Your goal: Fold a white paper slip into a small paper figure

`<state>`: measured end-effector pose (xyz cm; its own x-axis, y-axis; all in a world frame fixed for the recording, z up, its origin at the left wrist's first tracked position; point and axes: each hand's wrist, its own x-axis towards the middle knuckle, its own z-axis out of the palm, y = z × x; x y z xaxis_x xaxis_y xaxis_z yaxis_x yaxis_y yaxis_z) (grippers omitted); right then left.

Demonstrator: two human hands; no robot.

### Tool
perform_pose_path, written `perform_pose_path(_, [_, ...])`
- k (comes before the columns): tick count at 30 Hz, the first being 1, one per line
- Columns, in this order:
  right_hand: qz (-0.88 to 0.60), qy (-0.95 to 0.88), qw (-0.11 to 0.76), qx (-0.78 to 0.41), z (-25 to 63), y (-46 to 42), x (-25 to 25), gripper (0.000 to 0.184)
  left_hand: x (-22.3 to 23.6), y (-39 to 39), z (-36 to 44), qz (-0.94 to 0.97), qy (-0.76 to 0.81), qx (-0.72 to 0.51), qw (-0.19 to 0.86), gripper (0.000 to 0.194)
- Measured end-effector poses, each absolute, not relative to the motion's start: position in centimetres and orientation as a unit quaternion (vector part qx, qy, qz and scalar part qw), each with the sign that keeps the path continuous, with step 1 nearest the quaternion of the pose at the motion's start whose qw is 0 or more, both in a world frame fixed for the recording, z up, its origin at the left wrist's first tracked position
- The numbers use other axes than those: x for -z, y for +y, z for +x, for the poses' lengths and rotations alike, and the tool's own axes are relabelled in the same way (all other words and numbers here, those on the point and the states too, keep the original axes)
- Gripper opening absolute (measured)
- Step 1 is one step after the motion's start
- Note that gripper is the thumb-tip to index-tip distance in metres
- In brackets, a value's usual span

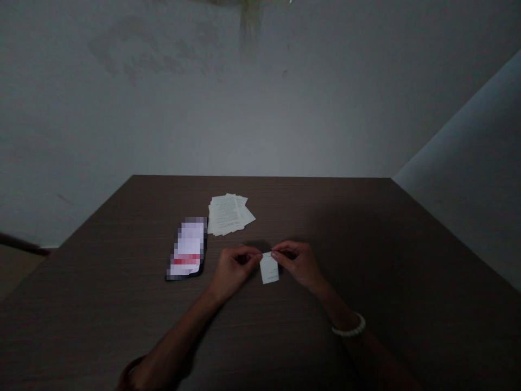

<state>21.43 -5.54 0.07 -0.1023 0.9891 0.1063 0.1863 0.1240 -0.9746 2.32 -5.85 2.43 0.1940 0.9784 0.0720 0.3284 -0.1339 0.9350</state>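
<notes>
A small white slip of paper [269,269] with faint print hangs between my two hands over the front middle of the table. My left hand [234,270] pinches its upper left corner between thumb and forefinger. At the upper right corner, my right hand [300,263] pinches it in the same way; a pale beaded bracelet circles that wrist. Beyond my left hand lies a loose stack of printed paper sheets [228,214], fanned unevenly. A phone [189,247] with a lit, blurred-out screen rests left of my left hand, close to the stack.
The dark wood-grain table [345,217] reaches back to a stained grey wall [260,108]. On the right, another wall surface slants along the table's side. The light is dim, and a shadow falls right of my right hand.
</notes>
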Motion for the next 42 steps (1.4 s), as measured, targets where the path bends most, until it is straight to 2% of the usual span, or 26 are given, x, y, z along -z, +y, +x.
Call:
perform_pose_path(12, [-0.469, -0.630, 0.401, -0.471, 21.4, -5.8, -0.6, 0.013, -2.3, -5.9, 2.2, 0.675, 0.475, -0.371, 0.425, 0.019])
perform_pose_path(31, [-0.451, -0.609, 0.397, -0.517, 22.6, -5.1, -0.3, 0.014, -2.3, -5.8, 1.9, 0.653, 0.478, -0.389, 0.440, 0.019])
perform_pose_path(42, [-0.460, -0.600, 0.417, -0.505, 22.3, -5.2, -0.6, 0.014, -2.5, -5.7, 2.0, 0.634, 0.483, -0.381, 0.469, 0.019])
